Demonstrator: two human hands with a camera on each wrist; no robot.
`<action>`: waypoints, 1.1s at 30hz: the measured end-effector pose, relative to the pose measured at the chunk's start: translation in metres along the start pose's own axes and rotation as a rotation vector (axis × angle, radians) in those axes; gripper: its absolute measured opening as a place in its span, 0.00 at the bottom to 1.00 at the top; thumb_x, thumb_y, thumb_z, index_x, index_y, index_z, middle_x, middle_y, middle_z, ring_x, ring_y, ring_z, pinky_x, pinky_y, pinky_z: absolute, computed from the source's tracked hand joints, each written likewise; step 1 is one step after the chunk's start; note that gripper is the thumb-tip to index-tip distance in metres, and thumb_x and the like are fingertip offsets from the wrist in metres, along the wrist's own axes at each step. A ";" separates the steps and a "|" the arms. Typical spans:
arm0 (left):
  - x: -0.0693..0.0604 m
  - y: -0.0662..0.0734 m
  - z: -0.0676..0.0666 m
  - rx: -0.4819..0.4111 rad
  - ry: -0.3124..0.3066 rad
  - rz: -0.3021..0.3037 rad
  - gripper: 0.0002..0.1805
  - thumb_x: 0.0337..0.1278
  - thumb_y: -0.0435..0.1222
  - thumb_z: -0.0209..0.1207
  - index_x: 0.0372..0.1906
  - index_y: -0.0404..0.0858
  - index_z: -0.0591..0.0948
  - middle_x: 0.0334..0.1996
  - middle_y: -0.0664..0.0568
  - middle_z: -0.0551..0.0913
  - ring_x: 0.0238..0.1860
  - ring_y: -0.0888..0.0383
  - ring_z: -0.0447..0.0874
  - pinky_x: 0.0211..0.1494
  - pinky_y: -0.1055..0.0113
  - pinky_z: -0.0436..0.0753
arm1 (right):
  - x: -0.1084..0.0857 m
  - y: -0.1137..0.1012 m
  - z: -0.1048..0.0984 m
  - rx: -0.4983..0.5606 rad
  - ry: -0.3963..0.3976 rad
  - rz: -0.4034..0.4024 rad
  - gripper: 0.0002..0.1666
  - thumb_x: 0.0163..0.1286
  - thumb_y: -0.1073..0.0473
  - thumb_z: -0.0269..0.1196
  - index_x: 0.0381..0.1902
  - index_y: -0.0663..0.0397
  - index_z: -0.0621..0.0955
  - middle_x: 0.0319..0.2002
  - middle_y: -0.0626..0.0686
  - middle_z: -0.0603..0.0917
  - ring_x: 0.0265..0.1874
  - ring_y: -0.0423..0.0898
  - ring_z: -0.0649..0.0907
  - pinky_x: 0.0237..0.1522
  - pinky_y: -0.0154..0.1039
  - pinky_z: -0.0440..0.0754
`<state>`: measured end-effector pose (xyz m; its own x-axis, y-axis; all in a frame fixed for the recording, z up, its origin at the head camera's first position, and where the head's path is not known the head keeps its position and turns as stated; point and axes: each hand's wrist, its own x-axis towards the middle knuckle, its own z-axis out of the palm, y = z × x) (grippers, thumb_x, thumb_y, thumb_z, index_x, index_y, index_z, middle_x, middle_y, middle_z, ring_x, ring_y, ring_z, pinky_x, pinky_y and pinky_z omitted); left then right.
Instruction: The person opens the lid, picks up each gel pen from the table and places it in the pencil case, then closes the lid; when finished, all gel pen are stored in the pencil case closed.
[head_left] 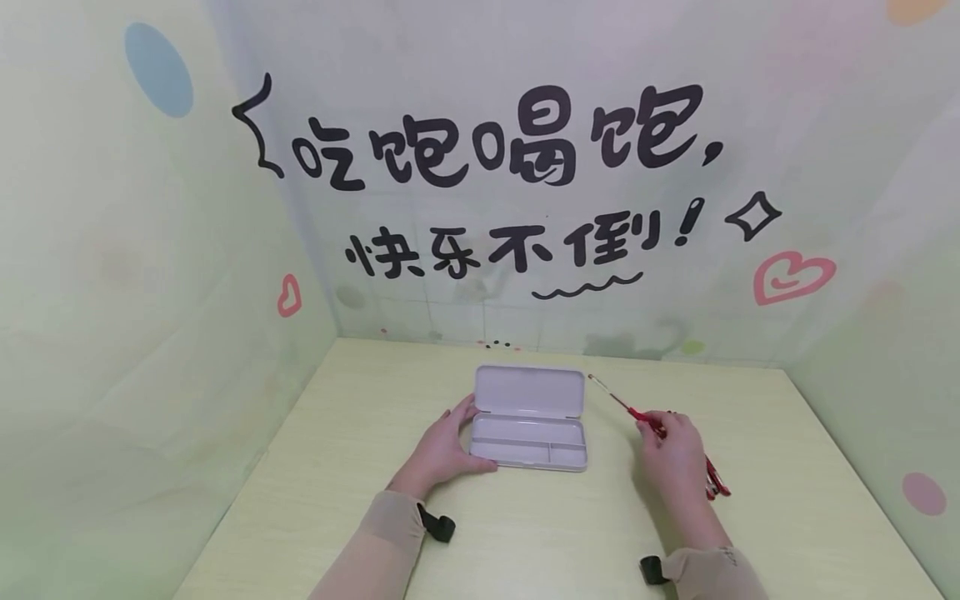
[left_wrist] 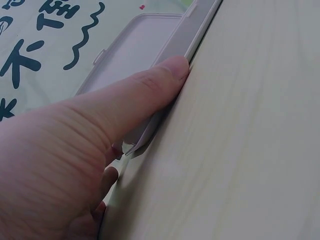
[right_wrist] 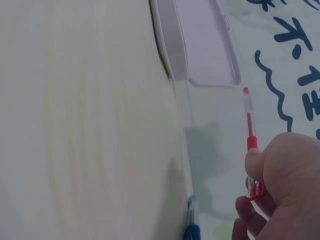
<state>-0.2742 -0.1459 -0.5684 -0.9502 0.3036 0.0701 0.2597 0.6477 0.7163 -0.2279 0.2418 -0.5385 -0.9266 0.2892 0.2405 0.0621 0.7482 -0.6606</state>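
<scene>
A pale lilac pencil case lies on the table with its lid raised at the back. Its tray shows one long compartment behind and two smaller ones in front, with nothing in them. My left hand grips the case's left end; in the left wrist view the thumb presses the front side. Off the case's right side, my right hand pinches a clear pen with red parts between thumb and fingers. The pen's tip end points up and left, towards the lid.
Red pens lie on the table just right of my right wrist, partly hidden by it. A blue pen-like thing shows at the bottom of the right wrist view. Printed cloth walls stand behind and beside the table.
</scene>
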 end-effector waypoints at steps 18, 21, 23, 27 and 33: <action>0.001 -0.001 -0.001 0.021 -0.007 -0.001 0.76 0.35 0.56 0.89 0.90 0.44 0.57 0.80 0.55 0.77 0.87 0.39 0.64 0.94 0.39 0.59 | -0.002 -0.059 0.054 -0.013 -0.229 -0.158 0.14 0.78 0.58 0.70 0.56 0.56 0.90 0.54 0.59 0.86 0.55 0.60 0.83 0.61 0.62 0.87; 0.001 0.000 -0.001 0.020 -0.007 -0.005 0.76 0.35 0.57 0.89 0.90 0.44 0.56 0.81 0.55 0.77 0.87 0.38 0.63 0.93 0.39 0.59 | -0.003 -0.063 0.058 -0.033 -0.249 -0.194 0.12 0.76 0.59 0.71 0.54 0.56 0.91 0.53 0.59 0.87 0.52 0.58 0.83 0.60 0.60 0.89; 0.001 0.000 -0.001 0.017 -0.008 -0.011 0.76 0.35 0.57 0.89 0.90 0.45 0.56 0.81 0.55 0.77 0.87 0.37 0.63 0.93 0.38 0.59 | -0.004 -0.066 0.060 -0.052 -0.263 -0.216 0.11 0.76 0.59 0.72 0.52 0.56 0.91 0.52 0.58 0.87 0.52 0.57 0.84 0.59 0.59 0.90; 0.002 0.002 -0.002 0.018 -0.010 -0.019 0.76 0.35 0.56 0.89 0.90 0.46 0.57 0.81 0.57 0.76 0.88 0.38 0.62 0.94 0.39 0.58 | -0.006 -0.072 0.064 -0.077 -0.306 -0.225 0.11 0.75 0.59 0.73 0.52 0.54 0.92 0.52 0.56 0.88 0.52 0.55 0.84 0.61 0.58 0.90; 0.001 0.001 -0.001 0.016 -0.016 -0.032 0.76 0.35 0.56 0.89 0.90 0.47 0.56 0.82 0.57 0.75 0.88 0.37 0.60 0.93 0.37 0.59 | -0.007 -0.074 0.069 -0.130 -0.330 -0.258 0.10 0.75 0.58 0.73 0.51 0.51 0.93 0.47 0.52 0.86 0.46 0.51 0.82 0.54 0.53 0.88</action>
<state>-0.2752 -0.1454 -0.5669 -0.9552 0.2936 0.0365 0.2323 0.6680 0.7069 -0.2516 0.1429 -0.5406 -0.9855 -0.1072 0.1317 -0.1599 0.8460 -0.5086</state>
